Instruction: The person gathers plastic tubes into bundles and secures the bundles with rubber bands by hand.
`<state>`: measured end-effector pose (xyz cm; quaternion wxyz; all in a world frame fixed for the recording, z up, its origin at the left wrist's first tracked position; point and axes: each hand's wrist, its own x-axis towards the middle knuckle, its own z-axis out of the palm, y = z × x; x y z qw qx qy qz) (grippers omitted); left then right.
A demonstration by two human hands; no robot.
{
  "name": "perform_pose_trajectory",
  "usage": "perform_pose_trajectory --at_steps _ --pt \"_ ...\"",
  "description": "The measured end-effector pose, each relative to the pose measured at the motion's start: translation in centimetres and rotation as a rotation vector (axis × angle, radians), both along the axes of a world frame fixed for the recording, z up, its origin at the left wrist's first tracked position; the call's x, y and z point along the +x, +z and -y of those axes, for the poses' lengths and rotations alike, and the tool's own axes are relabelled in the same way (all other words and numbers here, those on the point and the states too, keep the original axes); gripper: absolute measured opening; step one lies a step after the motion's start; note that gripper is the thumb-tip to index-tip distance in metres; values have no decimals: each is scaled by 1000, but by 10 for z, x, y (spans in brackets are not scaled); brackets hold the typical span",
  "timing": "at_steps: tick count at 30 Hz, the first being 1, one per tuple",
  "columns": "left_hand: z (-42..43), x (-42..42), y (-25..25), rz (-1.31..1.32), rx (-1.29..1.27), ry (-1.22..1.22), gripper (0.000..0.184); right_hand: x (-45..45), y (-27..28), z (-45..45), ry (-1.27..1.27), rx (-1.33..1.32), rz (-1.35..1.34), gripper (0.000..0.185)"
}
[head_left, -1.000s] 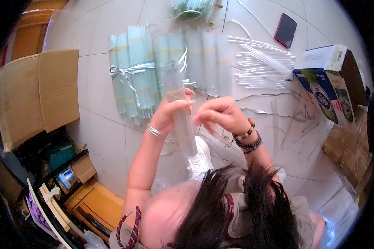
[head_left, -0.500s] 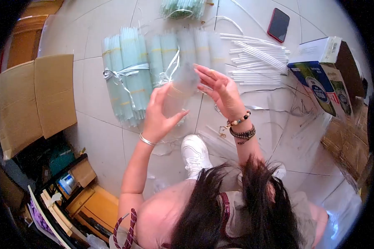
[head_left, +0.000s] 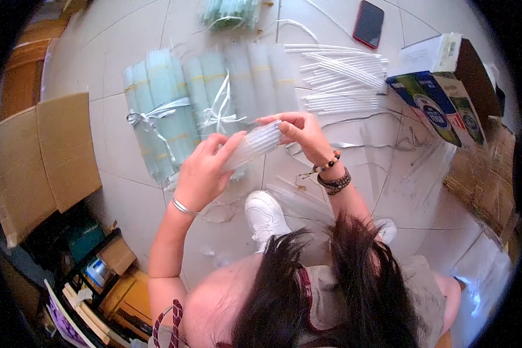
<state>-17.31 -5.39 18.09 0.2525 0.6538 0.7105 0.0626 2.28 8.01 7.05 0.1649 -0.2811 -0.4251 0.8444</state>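
A bundle of clear plastic tubes (head_left: 255, 148) is held slantwise above the floor between my hands. My left hand (head_left: 206, 168) wraps around its lower left part. At the upper right end, my right hand (head_left: 301, 136) closes its fingers and thumb on the tube ends. Just beyond lie greenish tube bundles (head_left: 168, 124), tied with a white ribbon (head_left: 168, 107). Beside these is another tied bundle (head_left: 206, 87), then paler bundles with yellow bands (head_left: 262, 72). Loose white tubes (head_left: 342, 78) are spread to their right.
A phone (head_left: 368, 24) lies at the top right, near an open printed carton (head_left: 429, 107). Brown cardboard (head_left: 69, 151) stands at the left above a cluttered shelf. Another tube bundle (head_left: 229, 13) is at the top. My white shoe (head_left: 265, 217) is below my hands.
The bundle has turned from near upright to a slant, its tube ends now showing. My right hand has come down from open fingers beside it to a grip on its end.
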Motion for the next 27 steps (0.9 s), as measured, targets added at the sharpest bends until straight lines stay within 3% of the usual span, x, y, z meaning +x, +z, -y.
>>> perform_pose_trajectory --at_steps 4,7,9,13,17,18,22,23,25,26,27 --pt "-8 9 -2 2 -15 -43 81 9 -15 7 -108 -119 57 53" --pt "-14 17 -11 1 -26 -113 76 16 -11 2 -87 -49 122 40" --pt "-14 19 -22 -92 -48 -206 72 15 -7 3 85 336 257 46" --pt "-17 18 -36 -182 -130 -457 56 13 -6 2 378 584 282 54" --pt "-42 28 -15 -149 -69 -480 49 38 -28 -3 255 706 -116 68" --pt "-46 29 -17 -156 -73 -497 49 49 -18 -9 340 608 -83 69" --pt "-77 39 -32 -181 61 -650 49 50 26 -2 461 666 532 67" --pt "-88 42 -36 -188 136 -711 49 51 18 -3 333 626 487 68" --pt "-113 40 -35 -229 451 -606 51 60 -5 -6 78 543 396 70" --pt "-121 40 -35 -246 605 -548 52 62 0 -24 58 126 279 69" --pt "-122 41 -39 -139 630 -387 54 66 -11 -41 -39 133 353 63"
